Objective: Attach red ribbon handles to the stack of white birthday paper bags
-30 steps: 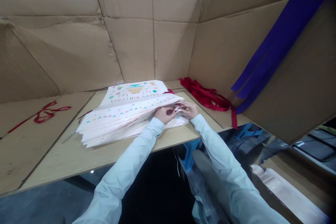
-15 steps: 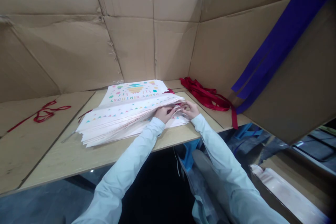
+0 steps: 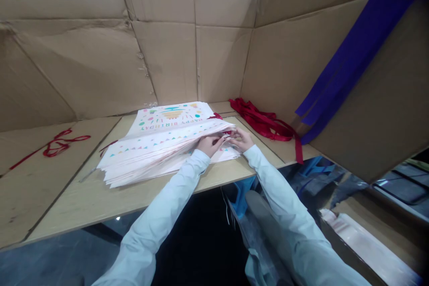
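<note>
A thick stack of white printed sheets (image 3: 144, 145) lies on the table, with HAPPY BIRTHDAY lettering upside down to me. Its upper sheets are lifted and folded back, so their layered edges show. At the right end of the fold, my left hand (image 3: 210, 145) pinches a sheet edge between thumb and fingers. My right hand (image 3: 243, 140) is closed on the same edge, close to the left one. A bit of dark red ribbon (image 3: 216, 116) pokes out by the fold. The exact grip of the fingertips is partly hidden by the sheets.
A heap of red ribbon (image 3: 261, 120) lies at the back right, one end over the table edge. Thin red ribbon (image 3: 62, 140) is at the left. Cardboard walls (image 3: 164, 58) enclose the table. Blue-purple strips (image 3: 355, 58) hang on the right. A carton (image 3: 368, 241) stands below right.
Both hands stay at the right end of the fold, with only slight finger movement at the sheet edge. The stack and ribbons have not visibly moved.
</note>
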Tool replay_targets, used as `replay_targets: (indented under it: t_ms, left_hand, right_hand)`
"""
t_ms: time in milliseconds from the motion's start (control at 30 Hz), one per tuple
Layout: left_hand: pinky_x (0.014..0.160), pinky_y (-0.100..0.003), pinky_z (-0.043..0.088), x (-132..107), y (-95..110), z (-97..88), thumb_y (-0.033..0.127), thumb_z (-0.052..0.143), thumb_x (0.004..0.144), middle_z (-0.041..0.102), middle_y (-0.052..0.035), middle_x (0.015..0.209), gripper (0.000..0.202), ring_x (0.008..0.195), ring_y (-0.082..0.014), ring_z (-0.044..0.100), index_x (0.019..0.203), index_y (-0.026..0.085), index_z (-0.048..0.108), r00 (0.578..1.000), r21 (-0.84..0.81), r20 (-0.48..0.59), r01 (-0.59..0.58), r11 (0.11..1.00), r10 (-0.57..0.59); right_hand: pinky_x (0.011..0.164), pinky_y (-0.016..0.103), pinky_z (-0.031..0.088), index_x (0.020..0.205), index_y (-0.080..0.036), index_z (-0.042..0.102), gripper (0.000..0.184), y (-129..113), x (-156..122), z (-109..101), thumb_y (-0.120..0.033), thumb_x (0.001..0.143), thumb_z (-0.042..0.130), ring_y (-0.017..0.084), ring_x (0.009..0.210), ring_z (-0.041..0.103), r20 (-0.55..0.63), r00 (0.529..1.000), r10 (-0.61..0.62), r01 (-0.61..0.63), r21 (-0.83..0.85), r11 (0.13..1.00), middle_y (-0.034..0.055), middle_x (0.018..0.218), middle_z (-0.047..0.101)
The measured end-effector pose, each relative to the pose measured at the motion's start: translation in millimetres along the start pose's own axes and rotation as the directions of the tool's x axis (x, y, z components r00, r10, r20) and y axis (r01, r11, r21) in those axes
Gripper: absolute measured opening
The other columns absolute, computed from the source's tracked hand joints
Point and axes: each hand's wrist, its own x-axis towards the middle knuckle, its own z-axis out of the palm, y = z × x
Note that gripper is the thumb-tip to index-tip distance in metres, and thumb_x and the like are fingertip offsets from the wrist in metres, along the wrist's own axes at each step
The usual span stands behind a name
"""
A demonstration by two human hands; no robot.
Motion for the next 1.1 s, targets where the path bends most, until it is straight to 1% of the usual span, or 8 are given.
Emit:
replay_targets:
  t_ms: [200, 300, 467, 667, 833, 967, 1033, 1100]
  left_hand:
    - [0.078, -0.025, 0.047, 1.2, -0.2, 0.9, 0.026, 0.05, 0.081, 0.07, -0.0043, 0.085, 0.025, 0.077, -0.0159, 0.063, 0.089, 0.015, 0.07, 1.0, 0.035, -0.005, -0.003, 0.999, 0.003]
    - [0.078, -0.024, 0.047, 1.8, -1.5, 1.9, 0.026, 0.051, 0.08, 0.07, -0.0044, 0.085, 0.025, 0.076, -0.0154, 0.063, 0.089, 0.015, 0.07, 1.0, 0.038, -0.014, -0.019, 0.999, 0.02]
    - [0.075, -0.023, 0.046, 1.8, -0.6, 1.7, 0.027, 0.049, 0.081, 0.07, -0.0037, 0.08, 0.025, 0.071, -0.0143, 0.062, 0.083, 0.015, 0.071, 1.0, 0.054, -0.008, -0.013, 0.998, 0.014]
    - [0.067, -0.022, 0.044, 1.4, -0.5, 1.8, 0.028, 0.048, 0.081, 0.069, -0.0052, 0.073, 0.027, 0.065, -0.0135, 0.058, 0.077, 0.012, 0.07, 1.0, 0.087, -0.009, -0.009, 0.996, 0.009]
    - [0.066, -0.023, 0.044, 1.5, 0.4, 1.1, 0.028, 0.048, 0.081, 0.068, -0.0051, 0.072, 0.028, 0.064, -0.0133, 0.057, 0.077, 0.012, 0.07, 1.0, 0.105, -0.011, -0.006, 0.994, 0.007]
    - [0.071, -0.023, 0.046, 0.3, 2.1, 1.2, 0.028, 0.048, 0.081, 0.069, -0.0052, 0.077, 0.026, 0.07, -0.0144, 0.06, 0.082, 0.013, 0.07, 1.0, 0.066, 0.004, -0.005, 0.998, 0.005]
    - [0.078, -0.025, 0.047, -0.9, 2.4, 1.4, 0.03, 0.049, 0.081, 0.069, -0.0054, 0.087, 0.026, 0.08, -0.0159, 0.061, 0.091, 0.015, 0.068, 0.999, 0.039, 0.008, -0.047, 0.998, 0.047]
    - [0.089, -0.028, 0.044, -2.3, 1.9, 1.7, 0.03, 0.051, 0.079, 0.066, -0.0055, 0.102, 0.031, 0.096, -0.018, 0.059, 0.105, 0.017, 0.063, 0.994, 0.035, 0.003, -0.112, 0.993, 0.112]
  right_hand:
    - [0.063, 0.028, 0.048, 0.065, -0.018, 0.046, 0.028, -0.7, 0.6, 0.5, -0.041, 0.064, 0.064, 0.015, 0.063, 0.058, -0.01, 0.999, -0.034, 0.034, 0.002, 0.999, 0.0011, 0.067, 0.059]
    - [0.064, 0.028, 0.048, 0.064, -0.018, 0.047, 0.026, -2.0, 0.7, 0.5, -0.039, 0.064, 0.063, 0.014, 0.062, 0.058, -0.009, 0.999, -0.036, 0.036, 0.0, 0.999, 0.0006, 0.067, 0.059]
    - [0.065, 0.028, 0.048, 0.061, -0.018, 0.049, 0.025, 0.1, 1.4, 0.0, -0.039, 0.064, 0.063, 0.014, 0.062, 0.056, -0.018, 0.998, -0.056, 0.055, -0.017, 0.998, 0.0002, 0.064, 0.057]
    - [0.065, 0.029, 0.047, 0.059, -0.017, 0.052, 0.021, 4.4, 2.4, -0.3, -0.035, 0.061, 0.063, 0.014, 0.06, 0.055, -0.017, 0.998, -0.054, 0.054, -0.02, 0.998, 0.0006, 0.063, 0.055]
    - [0.061, 0.027, 0.045, 0.06, -0.017, 0.052, 0.022, 1.7, 1.9, 0.9, -0.037, 0.063, 0.062, 0.013, 0.058, 0.053, -0.031, 0.997, -0.075, 0.075, -0.027, 0.997, 0.0002, 0.061, 0.055]
    - [0.06, 0.026, 0.045, 0.059, -0.017, 0.051, 0.024, -1.1, 1.6, 0.6, -0.038, 0.063, 0.061, 0.012, 0.057, 0.052, -0.037, 0.996, -0.085, 0.083, -0.04, 0.996, 0.0, 0.061, 0.055]
    - [0.058, 0.026, 0.044, 0.059, -0.018, 0.051, 0.024, -2.1, 1.2, 0.3, -0.038, 0.063, 0.062, 0.012, 0.056, 0.051, -0.048, 0.995, -0.085, 0.082, -0.068, 0.994, -0.0004, 0.06, 0.055]
    - [0.057, 0.025, 0.043, 0.061, -0.018, 0.051, 0.024, -2.4, 0.8, 0.2, -0.039, 0.063, 0.063, 0.012, 0.055, 0.05, -0.069, 0.995, -0.078, 0.072, -0.091, 0.993, -0.0004, 0.059, 0.057]
